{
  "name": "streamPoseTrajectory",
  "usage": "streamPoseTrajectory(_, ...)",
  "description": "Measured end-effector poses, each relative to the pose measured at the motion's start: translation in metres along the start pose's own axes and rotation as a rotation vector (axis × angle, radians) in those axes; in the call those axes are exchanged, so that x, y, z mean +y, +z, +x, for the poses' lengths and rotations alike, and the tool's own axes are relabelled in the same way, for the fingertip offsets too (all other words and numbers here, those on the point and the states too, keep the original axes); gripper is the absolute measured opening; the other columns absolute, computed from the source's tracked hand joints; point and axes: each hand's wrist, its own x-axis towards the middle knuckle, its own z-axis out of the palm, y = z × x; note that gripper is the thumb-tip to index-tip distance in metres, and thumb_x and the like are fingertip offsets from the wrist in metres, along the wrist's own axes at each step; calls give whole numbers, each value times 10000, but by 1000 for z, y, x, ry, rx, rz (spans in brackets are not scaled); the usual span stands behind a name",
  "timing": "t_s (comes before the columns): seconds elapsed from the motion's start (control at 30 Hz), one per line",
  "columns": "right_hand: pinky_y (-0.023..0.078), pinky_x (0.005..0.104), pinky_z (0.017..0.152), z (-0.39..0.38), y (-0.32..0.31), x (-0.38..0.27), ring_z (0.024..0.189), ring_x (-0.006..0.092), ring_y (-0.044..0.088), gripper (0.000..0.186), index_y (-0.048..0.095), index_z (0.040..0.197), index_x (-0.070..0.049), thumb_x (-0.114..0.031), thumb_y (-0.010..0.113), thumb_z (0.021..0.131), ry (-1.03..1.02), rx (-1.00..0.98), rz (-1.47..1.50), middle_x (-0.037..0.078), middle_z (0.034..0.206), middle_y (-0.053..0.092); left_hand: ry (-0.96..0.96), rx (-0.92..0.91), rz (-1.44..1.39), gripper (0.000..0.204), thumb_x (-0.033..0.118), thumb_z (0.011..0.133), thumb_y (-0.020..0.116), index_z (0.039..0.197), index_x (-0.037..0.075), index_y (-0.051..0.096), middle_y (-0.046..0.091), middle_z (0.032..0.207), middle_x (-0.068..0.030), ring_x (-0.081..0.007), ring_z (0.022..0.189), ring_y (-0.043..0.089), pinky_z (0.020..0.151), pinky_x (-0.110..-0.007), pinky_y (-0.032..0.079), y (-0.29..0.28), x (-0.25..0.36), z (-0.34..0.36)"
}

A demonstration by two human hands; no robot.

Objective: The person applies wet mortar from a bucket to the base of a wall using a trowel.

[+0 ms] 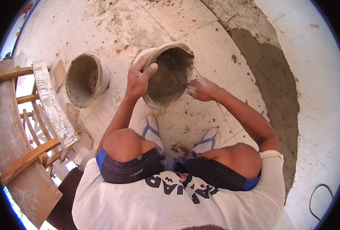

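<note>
A mortar-smeared bucket (pixel 190 99) is tilted in front of my feet, with wet grey mortar (pixel 170 82) inside. My left hand (pixel 138 78) grips its left rim, thumb over the edge and fingers along the outer wall. At the right rim is my right hand (pixel 203 89), closed in a fist. What those fingers hold is mostly hidden; a thin dark part seems to run from them toward the mortar. Left of my left hand stands a second bucket (pixel 103 81), coated inside with grey mortar and apart from the first.
Pale floor tiles (pixel 200 42) are spattered with mortar lumps. A strip of wet grey mortar (pixel 271 73) curves along the right, beside a white surface (pixel 319 76). At the left are a wooden frame (pixel 30 157) and a mortar-stained plank (pixel 55 103). A black cable (pixel 311 203) lies lower right.
</note>
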Motion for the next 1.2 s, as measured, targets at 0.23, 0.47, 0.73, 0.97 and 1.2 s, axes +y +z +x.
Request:
streamPoseTrajectory(0.23, 483, 477, 958, -13, 31, -37, 1143, 412, 600, 451, 648, 1172, 10, -346, 614, 897, -47, 108, 143, 249, 1158, 663, -6, 49, 46, 449, 205, 952, 686, 1334, -16, 602, 647, 1273, -96, -177, 1172, 576, 1037, -317, 433, -10, 4, -9)
streamPoseTrajectory(0.47, 528, 470, 784, -27, 27, 8, 836, 337, 651, 246, 671, 1028, -55, -240, 623, 873, -150, 695, -491, 122, 826, 614, 6, 20, 98, 448, 217, 944, 687, 1337, 15, 609, 645, 1283, -110, -204, 1188, 580, 1086, -347, 395, 1, 1, -5)
streamPoseTrajectory(0.73, 549, 503, 762, -46, -20, -24, 918, 360, 680, 302, 676, 1046, -26, -254, 593, 867, 343, 238, -396, 198, 952, 691, 37, 42, 199, 520, 309, 948, 705, 1347, -5, 596, 640, 1292, -110, -185, 1192, 571, 1053, -323, 419, 2, 8, -12)
streamPoseTrajectory(0.97, 508, 464, 965, -2, 20, -10, 1086, 406, 633, 455, 665, 1191, -7, -318, 590, 867, 83, 7, -94, 244, 1122, 676, 76, 21, 274, 491, 283, 966, 675, 1350, -10, 591, 644, 1268, -104, -187, 1164, 576, 1040, -329, 427, 11, 1, -7)
streamPoseTrajectory(1.2, 487, 461, 986, -24, 14, -18, 1106, 410, 621, 477, 670, 1187, -10, -346, 620, 851, -21, 111, 92, 247, 1142, 672, -34, 98, 58, 421, 201, 980, 643, 1332, -25, 593, 649, 1225, -94, -165, 1123, 584, 1008, -311, 447, -11, -1, -4)
